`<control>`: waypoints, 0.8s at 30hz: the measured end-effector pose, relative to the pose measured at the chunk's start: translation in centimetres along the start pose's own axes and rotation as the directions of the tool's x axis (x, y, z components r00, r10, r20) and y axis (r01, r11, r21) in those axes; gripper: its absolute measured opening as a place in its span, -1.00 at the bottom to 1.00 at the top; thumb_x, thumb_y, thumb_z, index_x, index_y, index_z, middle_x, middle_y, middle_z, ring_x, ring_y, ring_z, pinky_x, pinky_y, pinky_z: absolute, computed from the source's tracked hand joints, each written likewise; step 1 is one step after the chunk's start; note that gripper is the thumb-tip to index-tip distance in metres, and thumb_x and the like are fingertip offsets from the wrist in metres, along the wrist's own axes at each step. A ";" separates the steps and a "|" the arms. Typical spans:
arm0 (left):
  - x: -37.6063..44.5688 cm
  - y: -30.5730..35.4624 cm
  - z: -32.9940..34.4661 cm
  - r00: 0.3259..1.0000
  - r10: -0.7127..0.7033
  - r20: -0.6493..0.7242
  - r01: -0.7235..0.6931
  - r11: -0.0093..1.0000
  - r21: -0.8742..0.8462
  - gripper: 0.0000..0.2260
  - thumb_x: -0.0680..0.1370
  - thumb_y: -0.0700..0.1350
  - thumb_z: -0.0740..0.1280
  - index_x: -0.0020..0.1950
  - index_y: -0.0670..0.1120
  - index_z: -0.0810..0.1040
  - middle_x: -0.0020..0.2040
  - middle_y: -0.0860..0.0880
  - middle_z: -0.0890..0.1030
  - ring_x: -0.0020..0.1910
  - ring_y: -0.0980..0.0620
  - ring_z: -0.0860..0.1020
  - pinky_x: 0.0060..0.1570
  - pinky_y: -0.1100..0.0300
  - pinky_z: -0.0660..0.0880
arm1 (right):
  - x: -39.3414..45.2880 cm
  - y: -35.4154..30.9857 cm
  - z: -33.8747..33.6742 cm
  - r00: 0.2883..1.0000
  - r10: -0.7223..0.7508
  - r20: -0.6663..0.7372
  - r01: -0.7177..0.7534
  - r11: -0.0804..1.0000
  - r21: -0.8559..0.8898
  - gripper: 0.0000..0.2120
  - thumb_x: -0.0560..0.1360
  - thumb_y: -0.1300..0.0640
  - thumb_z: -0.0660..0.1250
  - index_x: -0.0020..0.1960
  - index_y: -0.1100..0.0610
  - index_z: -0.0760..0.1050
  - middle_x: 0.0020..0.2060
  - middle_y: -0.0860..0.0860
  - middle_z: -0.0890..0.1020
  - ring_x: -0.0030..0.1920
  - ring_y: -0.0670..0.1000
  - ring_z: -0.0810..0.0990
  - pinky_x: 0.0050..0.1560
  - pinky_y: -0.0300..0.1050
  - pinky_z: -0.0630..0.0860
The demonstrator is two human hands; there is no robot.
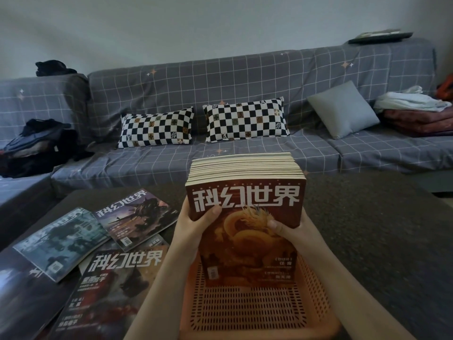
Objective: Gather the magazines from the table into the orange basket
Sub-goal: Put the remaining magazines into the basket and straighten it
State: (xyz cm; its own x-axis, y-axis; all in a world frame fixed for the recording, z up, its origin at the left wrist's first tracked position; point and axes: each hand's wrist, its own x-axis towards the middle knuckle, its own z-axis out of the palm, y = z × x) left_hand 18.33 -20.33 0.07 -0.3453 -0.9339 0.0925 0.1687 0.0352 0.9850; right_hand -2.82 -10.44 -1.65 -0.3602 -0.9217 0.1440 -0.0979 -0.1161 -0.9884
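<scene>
- Risk 1: thick stack of magazines [246, 217] stands on edge in the orange basket [255, 305], clamped from both sides only. Glossy covers, many issues. If side pressure eases, inner copies could slip down or the far ones fan out toward the sofa [245, 94].
- Risk 2: stack looks nearly as wide as the basket interior. If it tips forward on release, the top edge could clear the far rim and spill onto the counter [367, 229].
- Risk 3: basket is light slotted plastic. A heavy stack pushed against one wall could slide or tilt it, and nothing visible braces it.
- Left grip [196, 225]: fingers wrapped behind the stack's left edge, thumb pressed on the front cover.
- Right grip [288, 228]: same on the right edge, thumb on the cover, fingers hidden behind. Both closed on the stack, neither free.
- Stack position: lower edge down inside the basket, probably resting on the floor of it, though the contact point is hidden by the cover itself.
- Look of the stack: front cover red-brown with a gold dragon and large white title characters, barcode low on the left. Cream page edges and spines show across the top, roughly squared up.
- Still out: loose magazines [98, 241] lie overlapping on the counter left of the basket, at least four, dark and blue-grey covers. Task not finished.
</scene>
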 end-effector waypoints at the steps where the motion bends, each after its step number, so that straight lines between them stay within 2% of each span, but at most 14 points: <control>1: 0.0 -0.2 -0.2 1.000 -0.010 0.000 0.010 1.000 -0.014 -0.19 -0.02 0.22 0.64 0.18 0.08 0.52 0.02 0.03 0.70 0.00 0.00 0.67 -0.13 0.16 0.60 | -0.1 0.1 0.0 1.000 0.010 0.014 -0.010 1.000 -0.002 -0.21 -0.01 -0.31 0.55 0.18 -0.44 0.34 0.05 -0.31 0.60 0.05 -0.24 0.58 -0.03 -0.25 0.51; 3: -0.1 -0.5 -0.5 0.999 -0.030 0.012 0.031 0.999 -0.039 -0.29 -0.01 0.19 0.65 0.10 0.18 0.55 0.00 0.06 0.70 -0.01 0.01 0.68 -0.18 0.21 0.61 | -0.2 0.2 -0.1 0.999 0.024 0.044 -0.024 1.000 -0.007 -0.24 0.01 -0.24 0.58 0.12 -0.50 0.32 0.02 -0.34 0.60 0.02 -0.28 0.58 -0.18 -0.36 0.52; 4: -0.1 -0.7 -0.7 0.999 -0.037 0.022 0.038 0.998 -0.041 -0.34 0.01 0.18 0.66 0.07 0.22 0.57 0.00 0.06 0.70 -0.01 0.01 0.68 -0.18 0.21 0.61 | -0.2 0.3 -0.1 0.998 0.031 0.055 -0.030 0.999 -0.016 -0.22 0.02 -0.21 0.60 0.14 -0.49 0.31 0.04 -0.31 0.60 0.03 -0.26 0.58 -0.16 -0.35 0.53; 6: -0.2 -0.9 -0.9 0.998 -0.041 0.044 0.042 0.999 -0.031 -0.39 0.04 0.16 0.66 0.05 0.26 0.59 0.03 0.07 0.69 0.00 0.03 0.68 -0.16 0.21 0.61 | -0.2 0.5 -0.2 0.996 0.055 0.064 -0.052 0.997 -0.051 -0.10 0.03 -0.17 0.62 0.27 -0.38 0.26 0.10 -0.22 0.59 0.11 -0.17 0.56 0.05 -0.16 0.52; 8: -0.3 -1.0 -1.1 0.997 -0.048 0.060 0.049 0.999 -0.015 -0.32 0.07 0.15 0.66 0.16 0.23 0.54 0.06 0.06 0.68 0.02 0.02 0.67 -0.15 0.20 0.61 | -0.1 0.6 -0.3 0.995 0.074 0.062 -0.068 0.993 -0.092 0.00 0.01 -0.17 0.62 0.35 -0.30 0.20 0.12 -0.20 0.56 0.17 -0.12 0.51 0.20 0.00 0.45; 11: -0.4 -1.4 -1.2 0.994 -0.072 0.086 0.071 0.997 0.016 -0.19 0.14 0.12 0.65 0.34 0.15 0.44 0.14 0.01 0.66 0.08 -0.02 0.65 -0.10 0.13 0.61 | -0.1 0.4 -0.2 0.994 0.096 0.052 -0.087 0.985 -0.150 0.08 0.03 -0.13 0.63 0.41 -0.29 0.11 0.13 -0.19 0.55 0.20 -0.07 0.49 0.28 0.08 0.40; 14: -0.5 -1.7 -1.1 0.991 -0.084 0.107 0.082 0.996 0.027 -0.19 0.17 0.09 0.63 0.37 0.14 0.41 0.17 -0.04 0.64 0.11 -0.06 0.64 -0.05 0.06 0.60 | 0.0 0.4 0.0 0.994 0.105 0.038 -0.098 0.982 -0.160 0.05 0.09 -0.06 0.63 0.41 -0.30 0.10 0.14 -0.16 0.56 0.21 -0.04 0.49 0.29 0.11 0.40; 19: -0.3 -2.1 -1.0 0.990 -0.115 0.079 0.113 0.993 0.028 -0.21 0.20 0.08 0.60 0.38 0.20 0.39 0.18 -0.03 0.63 0.12 -0.07 0.63 0.09 -0.07 0.57 | -0.2 0.1 0.2 0.993 0.113 0.014 -0.108 0.976 -0.190 0.04 0.07 -0.13 0.61 0.39 -0.35 0.09 0.04 -0.27 0.54 0.17 -0.06 0.50 0.25 0.06 0.42; 24: -0.9 -1.8 -0.7 0.990 -0.120 0.075 0.112 0.988 0.104 -0.20 0.21 0.18 0.58 0.39 0.16 0.37 0.16 0.02 0.63 0.06 0.03 0.65 -0.07 0.13 0.61 | -0.4 -0.2 0.4 0.995 0.104 -0.007 -0.103 0.970 -0.222 0.09 0.06 -0.14 0.61 0.44 -0.22 0.09 0.19 -0.13 0.53 0.24 0.00 0.47 0.31 0.16 0.36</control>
State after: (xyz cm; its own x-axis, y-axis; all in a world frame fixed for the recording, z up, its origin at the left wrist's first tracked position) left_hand 18.95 -19.74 -1.93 -0.4316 -0.9019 -0.0160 0.0323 -0.0332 0.9989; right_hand -2.34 -10.21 -1.52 -0.3748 -0.9262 0.0404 -0.2635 0.0647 -0.9625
